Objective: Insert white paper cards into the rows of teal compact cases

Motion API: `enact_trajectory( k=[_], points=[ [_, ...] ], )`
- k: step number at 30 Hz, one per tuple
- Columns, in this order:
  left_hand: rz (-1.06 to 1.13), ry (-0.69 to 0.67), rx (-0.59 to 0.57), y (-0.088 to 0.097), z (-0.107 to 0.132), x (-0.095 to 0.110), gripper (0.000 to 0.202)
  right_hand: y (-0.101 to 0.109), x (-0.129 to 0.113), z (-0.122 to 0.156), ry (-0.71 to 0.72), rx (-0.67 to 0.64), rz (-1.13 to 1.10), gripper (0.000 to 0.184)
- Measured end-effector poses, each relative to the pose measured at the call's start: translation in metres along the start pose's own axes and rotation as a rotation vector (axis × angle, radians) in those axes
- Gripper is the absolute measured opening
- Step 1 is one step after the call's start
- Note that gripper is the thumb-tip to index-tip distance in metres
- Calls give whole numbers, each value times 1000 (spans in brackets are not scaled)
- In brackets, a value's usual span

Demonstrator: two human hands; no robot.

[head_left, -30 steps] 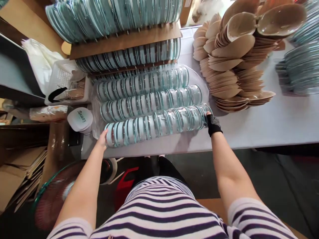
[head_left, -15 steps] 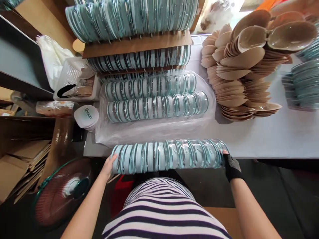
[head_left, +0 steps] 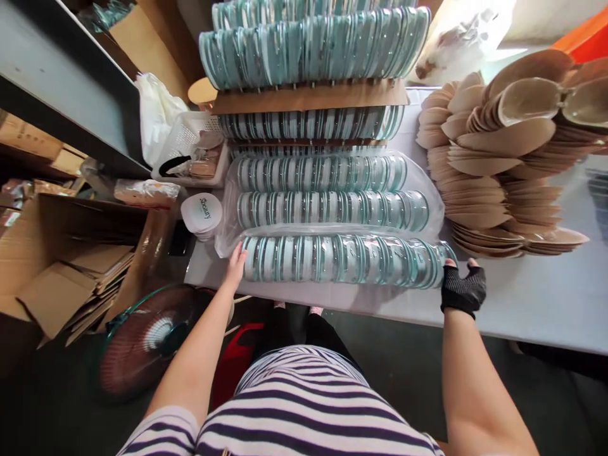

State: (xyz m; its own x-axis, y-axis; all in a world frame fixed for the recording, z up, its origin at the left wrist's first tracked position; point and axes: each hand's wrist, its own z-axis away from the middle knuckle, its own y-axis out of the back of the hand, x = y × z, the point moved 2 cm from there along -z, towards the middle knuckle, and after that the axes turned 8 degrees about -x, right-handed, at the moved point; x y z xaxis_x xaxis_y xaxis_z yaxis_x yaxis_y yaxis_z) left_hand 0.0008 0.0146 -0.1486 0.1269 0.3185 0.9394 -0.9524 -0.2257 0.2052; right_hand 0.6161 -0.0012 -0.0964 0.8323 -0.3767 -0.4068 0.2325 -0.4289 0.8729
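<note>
— What has changed for us in the last half second?

— Then we had the row of tubs squeezed end to end between both hands, hanging clear of the table's near edge. Now the row of tubs (head_left: 342, 258) lies on the table (head_left: 546, 304), stretched from our left fingers (head_left: 241, 254) across to the right hand (head_left: 463, 288).

— So we are no longer carrying it?

— We judge that the table bears it now. Just beyond our fingertips its far side sits against the nearer of the two bagged rows (head_left: 332, 208). The left hand (head_left: 236, 263) has its fingers flat and spread against the row's left end, clasping nothing.

— And the right fingers?

— The glove's back covers most of them. Two fingertips peek out just beside the row's right end, but we cannot tell whether they press it or have let go.

— Anything else we cannot make out?

— The plastic bag (head_left: 427, 190) glares, so we cannot say whether its edge covers our row. The tan bowls (head_left: 494, 171), well beyond the right fingers, are cut off at the frame's edge. Print on the tubs is too small to read.
</note>
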Motion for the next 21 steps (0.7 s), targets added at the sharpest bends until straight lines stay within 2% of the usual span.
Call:
enact_trajectory(
  k=[2,3,5,7,9,11,14,16,18,19,20,21],
  points=[
    [15,-30,-49,4,-3,-3,58,1,-57,15,148,64,8,75],
    [24,-41,-77,6,-7,-5,60,-3,-92,25,296,47,22,73],
    [40,-60,-133,5,-13,-10,63,-21,-156,47,536,-134,139,63],
    [50,-85,-178,1,-14,-18,66,-46,-200,67,668,-354,262,52],
    [66,-126,-188,-5,-8,-27,68,-66,-216,79,690,-519,350,46],
    [101,-151,-167,-11,3,-35,67,-75,-212,83,661,-603,412,44],
    [159,-131,-154,-19,10,-40,65,-71,-203,78,621,-592,451,42],
    [184,-103,-183,-21,4,-37,62,-64,-215,75,567,-515,438,42],
    [206,-80,-208,-18,-9,-32,54,-62,-249,79,519,-485,411,42],
    [214,-72,-214,-17,-16,-30,50,-64,-275,84,520,-524,405,41],
    [221,-69,-217,-15,-22,-28,47,-69,-305,91,534,-599,408,41],
    [226,-69,-218,-15,-28,-26,44,-78,-338,100,581,-727,424,39]
  ],
)
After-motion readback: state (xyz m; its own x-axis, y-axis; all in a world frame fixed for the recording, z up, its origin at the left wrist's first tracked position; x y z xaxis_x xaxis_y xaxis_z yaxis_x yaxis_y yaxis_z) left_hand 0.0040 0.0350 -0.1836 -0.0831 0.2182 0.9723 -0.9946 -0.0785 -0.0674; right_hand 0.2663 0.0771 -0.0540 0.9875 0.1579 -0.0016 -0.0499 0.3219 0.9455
